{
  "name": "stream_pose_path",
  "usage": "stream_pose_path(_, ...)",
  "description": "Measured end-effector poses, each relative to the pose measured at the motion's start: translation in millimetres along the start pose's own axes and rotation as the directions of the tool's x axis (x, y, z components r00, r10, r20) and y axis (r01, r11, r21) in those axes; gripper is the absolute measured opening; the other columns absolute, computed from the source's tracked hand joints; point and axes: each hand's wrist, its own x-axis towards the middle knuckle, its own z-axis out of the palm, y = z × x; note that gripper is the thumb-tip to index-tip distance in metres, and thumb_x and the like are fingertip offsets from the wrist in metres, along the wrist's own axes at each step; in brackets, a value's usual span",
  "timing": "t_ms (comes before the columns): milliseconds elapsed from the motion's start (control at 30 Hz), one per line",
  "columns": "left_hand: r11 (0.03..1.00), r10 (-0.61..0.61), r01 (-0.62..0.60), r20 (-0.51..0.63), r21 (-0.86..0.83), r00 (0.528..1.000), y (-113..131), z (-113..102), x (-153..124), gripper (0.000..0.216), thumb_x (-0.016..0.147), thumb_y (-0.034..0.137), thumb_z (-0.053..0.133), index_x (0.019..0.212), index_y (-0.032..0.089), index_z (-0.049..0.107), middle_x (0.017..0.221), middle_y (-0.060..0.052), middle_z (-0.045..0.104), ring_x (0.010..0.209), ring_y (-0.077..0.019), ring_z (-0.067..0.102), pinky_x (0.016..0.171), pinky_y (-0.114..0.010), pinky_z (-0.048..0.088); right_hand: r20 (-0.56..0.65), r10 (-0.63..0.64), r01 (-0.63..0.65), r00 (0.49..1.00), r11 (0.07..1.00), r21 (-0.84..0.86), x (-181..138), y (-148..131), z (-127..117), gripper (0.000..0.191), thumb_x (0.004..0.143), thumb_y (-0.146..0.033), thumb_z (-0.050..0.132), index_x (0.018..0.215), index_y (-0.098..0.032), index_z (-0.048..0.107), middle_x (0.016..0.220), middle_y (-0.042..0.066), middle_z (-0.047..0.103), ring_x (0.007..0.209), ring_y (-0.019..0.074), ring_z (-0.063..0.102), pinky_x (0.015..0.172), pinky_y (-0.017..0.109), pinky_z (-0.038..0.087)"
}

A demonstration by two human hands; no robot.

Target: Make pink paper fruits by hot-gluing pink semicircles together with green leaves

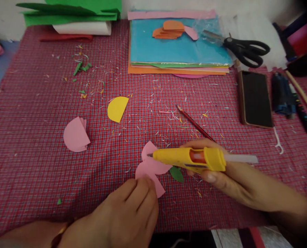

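My right hand (220,177) is closed round a yellow glue gun (192,159), held sideways with its nozzle pointing left over pink paper petals (150,167). A clear glue stick pokes out of the gun's back end. My left hand (132,212) presses with bent fingers on the lower edge of the pink petals and pins them to the red checked cloth (39,165). A small green paper leaf (176,174) lies just right of the petals, under the gun.
A stack of folded pink half-circles (76,135) and a yellow half-circle (117,108) lie to the left. A red pencil (195,124), phone (255,98), black scissors (244,50), markers (302,113) and a coloured paper stack (176,51) with orange cutouts sit further back. Paper scraps litter the cloth.
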Motion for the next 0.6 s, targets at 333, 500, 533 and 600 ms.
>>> stream_pose_path(333,0.999,-0.029,0.029,0.002,0.020,1.000,3,3,-1,0.032,0.092,0.015,0.034,0.100,0.007,0.064,0.101,-0.014,0.070,0.098,-0.0285,0.065,0.085,-0.040,0.050,0.075,0.028,-0.030,0.997,0.999,0.028,-4,-1,-4,0.031,0.092,-0.032,0.050,0.120,-0.023,0.057,0.119,0.007,0.062,0.099,0.0202,0.064,0.082,0.029,0.055)
stream_pose_path(500,1.000,-0.021,0.021,-0.003,0.018,1.000,1,2,-2,0.031,0.091,0.015,0.035,0.101,0.006,0.063,0.102,-0.013,0.070,0.098,-0.0279,0.065,0.087,-0.039,0.051,-0.002,0.033,-0.033,0.999,0.999,-0.023,-13,2,-7,0.024,0.092,-0.034,0.049,0.110,-0.026,0.061,0.121,0.006,0.060,0.107,0.0224,0.061,0.085,0.029,0.055)
stream_pose_path(533,1.000,-0.017,0.017,0.006,0.018,1.000,1,2,-2,0.030,0.091,0.015,0.036,0.101,0.007,0.063,0.102,-0.013,0.070,0.099,-0.0277,0.065,0.087,-0.039,0.050,-0.030,0.042,-0.043,0.999,0.999,-0.031,-15,3,-7,0.023,0.092,-0.035,0.048,0.108,-0.026,0.061,0.123,0.006,0.059,0.108,0.0235,0.061,0.085,0.031,0.055)
stream_pose_path(600,1.000,-0.026,0.026,0.002,0.012,1.000,-1,3,-2,0.030,0.091,0.014,0.036,0.100,0.008,0.064,0.102,-0.012,0.070,0.099,-0.0270,0.064,0.088,-0.039,0.049,-0.113,0.054,-0.057,0.992,0.998,-0.030,-21,7,-8,0.027,0.093,-0.036,0.045,0.115,-0.028,0.057,0.128,0.008,0.056,0.112,0.0266,0.059,0.087,0.037,0.055)
